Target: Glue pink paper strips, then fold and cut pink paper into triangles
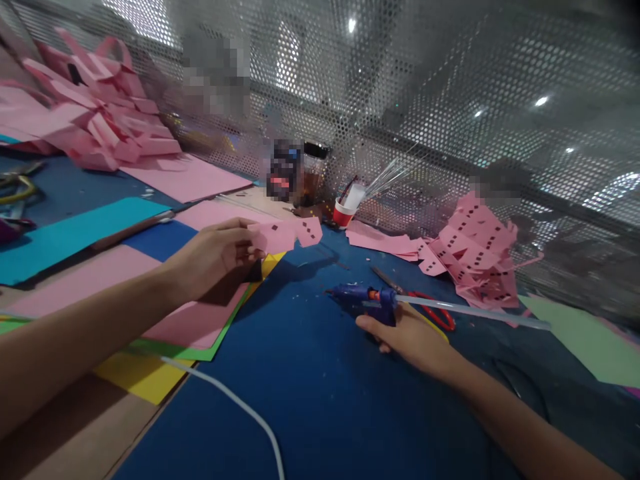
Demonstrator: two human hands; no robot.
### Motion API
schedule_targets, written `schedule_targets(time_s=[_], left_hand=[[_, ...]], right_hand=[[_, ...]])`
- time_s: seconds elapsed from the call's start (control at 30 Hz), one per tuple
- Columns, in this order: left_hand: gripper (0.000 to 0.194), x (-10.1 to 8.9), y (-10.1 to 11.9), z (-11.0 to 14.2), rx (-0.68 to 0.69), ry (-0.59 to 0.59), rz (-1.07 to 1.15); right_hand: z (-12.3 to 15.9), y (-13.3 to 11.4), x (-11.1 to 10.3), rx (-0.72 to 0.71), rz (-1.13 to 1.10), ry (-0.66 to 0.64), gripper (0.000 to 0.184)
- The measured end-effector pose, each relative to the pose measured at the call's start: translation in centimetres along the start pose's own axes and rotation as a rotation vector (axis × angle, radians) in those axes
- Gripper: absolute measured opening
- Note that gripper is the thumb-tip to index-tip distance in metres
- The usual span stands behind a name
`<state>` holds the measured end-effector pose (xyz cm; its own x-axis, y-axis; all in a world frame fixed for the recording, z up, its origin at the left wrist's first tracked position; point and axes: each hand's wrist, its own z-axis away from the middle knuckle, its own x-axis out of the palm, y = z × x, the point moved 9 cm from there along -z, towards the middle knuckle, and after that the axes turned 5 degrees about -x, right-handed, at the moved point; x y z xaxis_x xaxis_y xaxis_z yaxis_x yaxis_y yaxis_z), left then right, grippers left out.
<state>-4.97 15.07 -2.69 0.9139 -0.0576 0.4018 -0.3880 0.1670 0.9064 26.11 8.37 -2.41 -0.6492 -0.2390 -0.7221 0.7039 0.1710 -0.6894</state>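
My left hand (223, 253) pinches a pink paper cutout (283, 235) with small dark diamond-shaped marks, holding it up over the table. In my right hand (407, 333) is a blue glue gun (363, 297), its nozzle pointing left toward the cutout but apart from it. A long translucent glue stick (470, 312) sticks out of the gun's back end. Red-handled scissors (437, 313) lie just behind my right hand, partly covered. Beneath my left forearm are stacked sheets of pink paper (190, 327), with green and yellow ones under them.
Pink paper strips (110, 120) are heaped at the back left, near a teal sheet (85, 230). Marked pink pieces (475, 253) pile up at the back right. A red and white cup (344, 212) stands before the perforated metal screen (425, 87). A white cord (245, 407) crosses the front.
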Motion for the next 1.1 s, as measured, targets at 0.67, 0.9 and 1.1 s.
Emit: schedule_targets(time_s=[0.67, 0.9, 1.1], left_hand=[[0.013, -0.3, -0.4, -0.2, -0.012, 0.033, -0.026], [0.013, -0.1, -0.2, -0.1, 0.003, 0.021, -0.034], [0.018, 0.3, -0.3, -0.1, 0.027, -0.025, -0.05]], right_hand=[[-0.4, 0.6, 0.4, 0.023, 0.014, -0.046, 0.036], [0.0, 0.5, 0.4, 0.09, 0.049, -0.092, 0.041], [0.7, 0.3, 0.1, 0.091, -0.025, -0.029, 0.041]])
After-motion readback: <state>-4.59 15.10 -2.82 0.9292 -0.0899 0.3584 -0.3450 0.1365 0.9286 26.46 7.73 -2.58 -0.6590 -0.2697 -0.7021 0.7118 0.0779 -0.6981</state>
